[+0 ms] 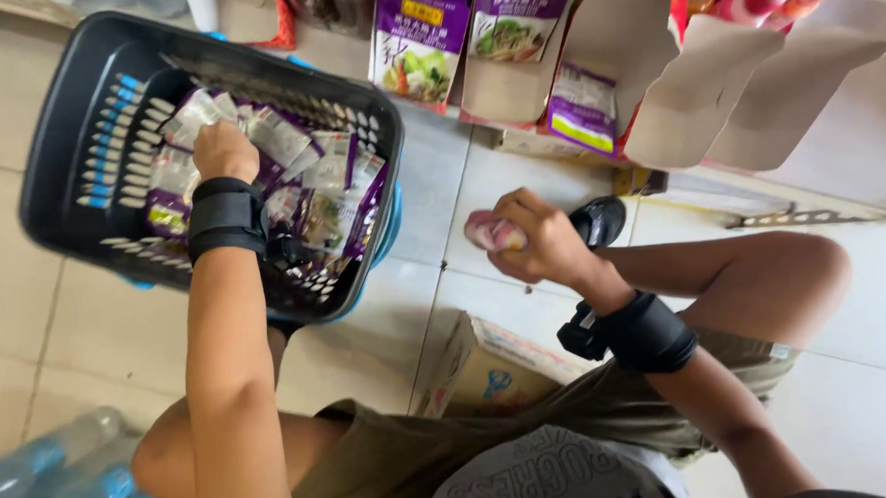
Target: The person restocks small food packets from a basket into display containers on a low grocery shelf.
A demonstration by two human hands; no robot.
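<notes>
Black basket (61, 144) holds sachets (303, 175), left hand (226, 152) pinching one; right hand (541, 241) clenches packet (487, 233).

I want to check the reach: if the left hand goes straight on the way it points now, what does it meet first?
The left hand already reaches into the black basket. Going on, it likely meets the purple and white sachets piled there first, though depth is hard to judge.

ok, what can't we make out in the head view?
- Left hand fingers: buried among packets in the black basket.
- Pink item in right hand: blurred, mostly covered by the fingers.
- Bottles: cut by the bottom-left edge.
- Small box: partly behind the shorts.
</notes>
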